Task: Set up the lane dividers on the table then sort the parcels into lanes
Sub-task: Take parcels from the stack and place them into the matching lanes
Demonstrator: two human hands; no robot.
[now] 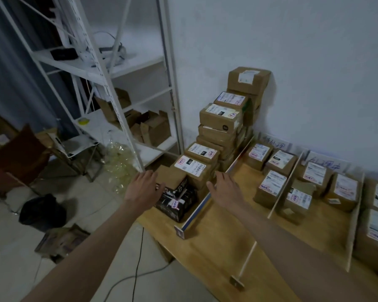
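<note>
Both hands, left hand (142, 188) and right hand (224, 188), reach open toward the black parcel (177, 198); gripping opposite sides squarely should steady it.

Two bare forearms show, with no sleeve, cuff, watch, band or glove anywhere along them. The left hand (142, 188) is bare too, its fingers (150, 174) without rings, the back of the hand towards the camera. The right hand (224, 188) is equally bare; its fingers (222, 174) carry no rings. Motion blur softens both hands, so nails and finer marks cannot be made out.
</note>
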